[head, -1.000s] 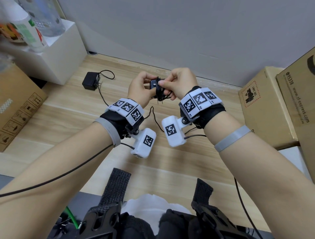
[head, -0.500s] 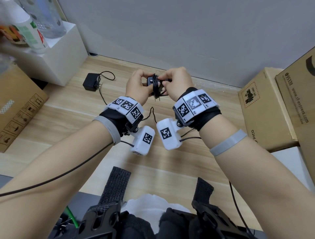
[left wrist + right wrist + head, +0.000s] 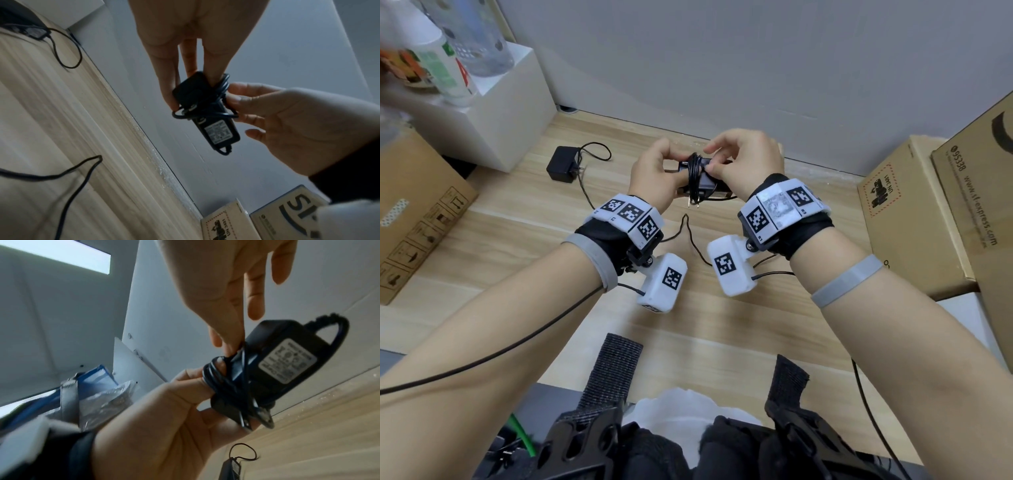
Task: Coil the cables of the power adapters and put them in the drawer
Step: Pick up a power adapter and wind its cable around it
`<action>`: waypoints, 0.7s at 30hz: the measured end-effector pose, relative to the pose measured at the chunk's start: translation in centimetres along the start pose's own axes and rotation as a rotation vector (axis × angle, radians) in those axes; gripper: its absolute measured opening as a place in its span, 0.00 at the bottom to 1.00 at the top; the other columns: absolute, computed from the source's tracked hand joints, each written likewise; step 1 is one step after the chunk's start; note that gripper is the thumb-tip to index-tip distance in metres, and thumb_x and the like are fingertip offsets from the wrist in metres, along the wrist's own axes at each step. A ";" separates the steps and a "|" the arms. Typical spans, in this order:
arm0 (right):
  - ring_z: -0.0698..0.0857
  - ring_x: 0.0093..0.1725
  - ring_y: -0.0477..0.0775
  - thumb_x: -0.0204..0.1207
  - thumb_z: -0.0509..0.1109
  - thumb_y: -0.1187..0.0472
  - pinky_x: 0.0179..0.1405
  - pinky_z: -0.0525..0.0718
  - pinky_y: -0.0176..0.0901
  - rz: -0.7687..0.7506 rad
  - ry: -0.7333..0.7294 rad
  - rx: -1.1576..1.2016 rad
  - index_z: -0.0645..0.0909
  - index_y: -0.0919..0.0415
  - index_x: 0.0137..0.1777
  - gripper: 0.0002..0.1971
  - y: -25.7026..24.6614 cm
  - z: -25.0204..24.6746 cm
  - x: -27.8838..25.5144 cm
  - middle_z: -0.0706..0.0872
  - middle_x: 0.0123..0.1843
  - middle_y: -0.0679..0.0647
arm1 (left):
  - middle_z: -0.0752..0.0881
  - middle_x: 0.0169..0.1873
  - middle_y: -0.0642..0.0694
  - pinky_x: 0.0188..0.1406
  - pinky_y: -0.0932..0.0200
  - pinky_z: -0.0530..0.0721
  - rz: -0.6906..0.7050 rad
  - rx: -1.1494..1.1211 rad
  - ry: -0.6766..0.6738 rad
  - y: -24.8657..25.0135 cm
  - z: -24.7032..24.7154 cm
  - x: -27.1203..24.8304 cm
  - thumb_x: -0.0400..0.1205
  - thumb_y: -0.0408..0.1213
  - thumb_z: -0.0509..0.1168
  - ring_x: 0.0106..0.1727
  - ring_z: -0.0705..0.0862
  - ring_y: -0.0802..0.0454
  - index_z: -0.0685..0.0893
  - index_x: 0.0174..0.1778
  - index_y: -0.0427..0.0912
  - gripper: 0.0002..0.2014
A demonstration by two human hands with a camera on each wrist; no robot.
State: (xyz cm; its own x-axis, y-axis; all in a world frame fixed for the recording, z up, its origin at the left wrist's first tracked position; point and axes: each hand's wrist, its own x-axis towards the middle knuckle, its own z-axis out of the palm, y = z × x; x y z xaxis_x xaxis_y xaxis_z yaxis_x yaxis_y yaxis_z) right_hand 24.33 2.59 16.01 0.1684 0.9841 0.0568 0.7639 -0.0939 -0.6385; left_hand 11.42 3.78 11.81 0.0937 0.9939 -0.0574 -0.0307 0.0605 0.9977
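left hand (image 3: 654, 171) gripping adapter (image 3: 703, 178), right hand (image 3: 746, 161) pinching cable (image 3: 693, 171)

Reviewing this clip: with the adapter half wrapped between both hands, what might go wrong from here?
1. The cable is wound around the held adapter and over a left hand fingertip; pulling that finger out may loosen the turns.
2. The right hand only pinches the cable, so the end could slip and unwind.
3. A second adapter lies on the table with its cable loose; it could snag.
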 end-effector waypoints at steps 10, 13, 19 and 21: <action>0.86 0.41 0.52 0.67 0.77 0.47 0.49 0.85 0.50 0.115 -0.313 0.456 0.85 0.51 0.40 0.09 0.8 0.5 -0.1 0.86 0.37 0.49 | 0.84 0.39 0.43 0.22 0.70 0.77 0.077 0.146 -0.116 0.3 0.7 -0.3 0.73 0.16 0.63 0.26 0.85 0.66 0.68 0.31 0.44 0.18; 0.84 0.38 0.47 0.70 0.76 0.52 0.48 0.83 0.41 0.116 -0.348 0.404 0.84 0.49 0.38 0.04 1.1 0.3 0.0 0.84 0.35 0.46 | 0.84 0.44 0.41 0.27 0.64 0.79 0.102 0.206 -0.124 -0.3 0.5 0.0 0.73 0.17 0.63 0.32 0.85 0.55 0.71 0.32 0.46 0.17; 0.85 0.39 0.48 0.73 0.71 0.50 0.49 0.84 0.42 0.135 -0.472 0.245 0.85 0.48 0.39 0.05 1.8 0.0 -0.1 0.88 0.40 0.51 | 0.81 0.33 0.59 0.42 0.80 0.74 0.187 0.524 -0.265 -0.2 -0.3 0.7 0.71 0.25 0.71 0.35 0.80 0.78 0.80 0.38 0.42 0.08; 0.85 0.39 0.48 0.73 0.70 0.48 0.48 0.83 0.42 0.126 -0.484 0.215 0.85 0.48 0.41 0.06 2.0 0.0 0.0 0.88 0.41 0.50 | 0.82 0.34 0.57 0.42 0.83 0.72 0.232 0.580 -0.274 0.0 -0.6 0.7 0.73 0.30 0.72 0.36 0.79 0.78 0.82 0.41 0.39 0.05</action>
State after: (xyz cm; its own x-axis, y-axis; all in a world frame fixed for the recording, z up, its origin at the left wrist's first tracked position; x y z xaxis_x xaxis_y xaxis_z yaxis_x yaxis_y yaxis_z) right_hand 25.85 2.40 14.73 -0.0941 0.9289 -0.3581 0.6032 -0.2329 -0.7628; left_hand 10.90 4.55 11.77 0.3999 0.9116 0.0951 0.4512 -0.2861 0.8453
